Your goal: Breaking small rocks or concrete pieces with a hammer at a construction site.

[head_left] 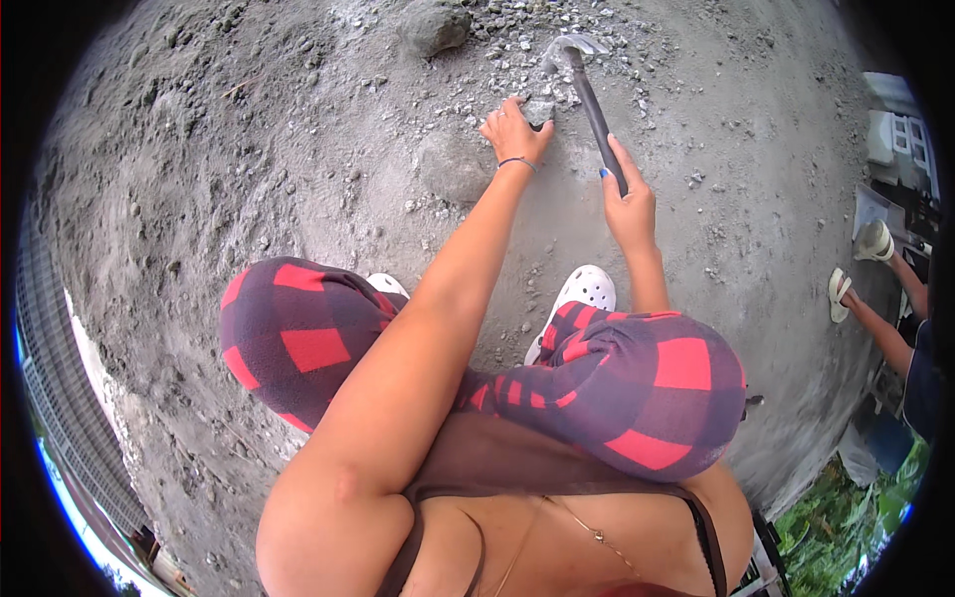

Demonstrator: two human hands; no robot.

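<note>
Gripping the lower end of the dark handle of a hammer (589,107), the right hand (630,204) is closed around it, forefinger laid along the shaft and blue-nailed thumb on the other side. The hammer slants away to the far left, its metal head above a scatter of pale stone chips (502,52) toward the far side of the ground (298,149); whether the head touches them cannot be told. The left hand (517,136), with a thin bracelet (517,161) at the wrist, reaches forward with fingers curved, pinching a small grey stone (539,110) between them and the thumb. This stone sits left of the hammer's shaft, nearer the person than the head.

A rounded rock (451,167) lies half sunk in the ground just left of the left wrist, and a larger dark rock (435,28) lies farther off, beside the chips. Nearer, a white perforated clog (587,289) shows between the person's plaid-covered knees. At the ground's right edge are another person's sandalled feet (842,295), near hollow blocks (910,139); foliage (846,512) fills its near right corner.
</note>
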